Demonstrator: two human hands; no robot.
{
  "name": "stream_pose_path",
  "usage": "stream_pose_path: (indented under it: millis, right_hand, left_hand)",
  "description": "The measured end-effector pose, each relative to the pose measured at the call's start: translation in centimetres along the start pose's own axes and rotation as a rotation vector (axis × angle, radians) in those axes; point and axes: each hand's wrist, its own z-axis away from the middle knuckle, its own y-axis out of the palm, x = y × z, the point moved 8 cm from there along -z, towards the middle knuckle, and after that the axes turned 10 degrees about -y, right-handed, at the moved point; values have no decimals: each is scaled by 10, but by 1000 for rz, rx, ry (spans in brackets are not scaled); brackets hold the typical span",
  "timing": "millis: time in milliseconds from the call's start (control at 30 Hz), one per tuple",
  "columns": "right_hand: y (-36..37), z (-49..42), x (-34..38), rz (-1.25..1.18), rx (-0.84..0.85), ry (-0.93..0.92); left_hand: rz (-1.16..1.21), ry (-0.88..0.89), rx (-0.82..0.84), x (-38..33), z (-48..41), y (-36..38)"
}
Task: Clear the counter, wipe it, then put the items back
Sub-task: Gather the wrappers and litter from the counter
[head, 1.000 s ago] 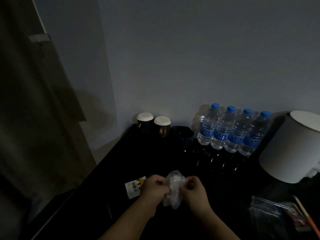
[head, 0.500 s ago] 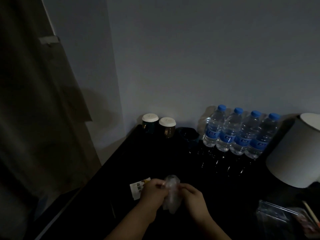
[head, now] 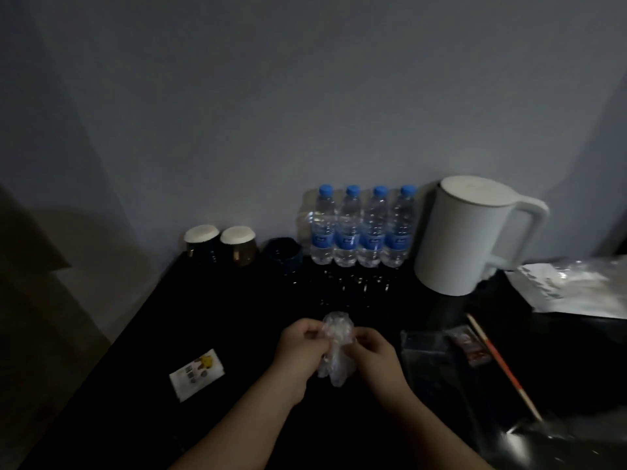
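Both hands hold a crumpled clear plastic wrap point(head: 337, 347) above the middle of the black counter point(head: 217, 310). My left hand point(head: 300, 354) pinches its left side and my right hand point(head: 375, 356) pinches its right side. Along the back wall stand two upturned cups point(head: 220, 244), a dark mug point(head: 283, 254), several water bottles with blue caps point(head: 363, 228) and a white kettle point(head: 464, 235). A small printed card point(head: 196, 373) lies flat at the front left.
To the right lie a clear plastic bag point(head: 427, 347), a small dark packet point(head: 470, 344), a thin stick with a red band point(head: 502, 364) and a silvery bag point(head: 576, 286). The counter's left edge drops off beside a beige wall point(head: 44, 300).
The camera has swung right, so the whole kettle and the silvery bag now show. Both hands keep working the plastic wrap at the same spot over the counter.
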Motion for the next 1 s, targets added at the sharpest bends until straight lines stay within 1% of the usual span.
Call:
stream_pose_path:
  millis: [100,233,367,500,600,700,867,933,1000]
  right_hand:
    - [-41,-2,13,-40,-52,-42]
    - [-96,1,19,-88,-93,-75]
    - [-156,0,21,-87,-71,-74]
    - [-213,-5,20,-128,-58,-63]
    - [-246,-1,15,-120,-16,-30]
    - [-262,6,3,-72,59,3]
    - [-268,29,-13,-196,130,86]
    - [-271,45,-18,-216,188,132]
    - [-283,56,-21,-236,195,136]
  left_hand:
    - [-12,30,44,-12,6,42]
    - [-9,61,64,-22,12,97]
    - [18,60,90,-22,25,158]
    - [46,51,46,-17,39,209]
    - [58,36,31,-13,52,242]
    - [78,6,-3,-3,67,262]
    - [89,-34,-116,15,96,267]
    - [118,-56,-129,22,107,272]
    - [151,-71,-110,29,120,283]
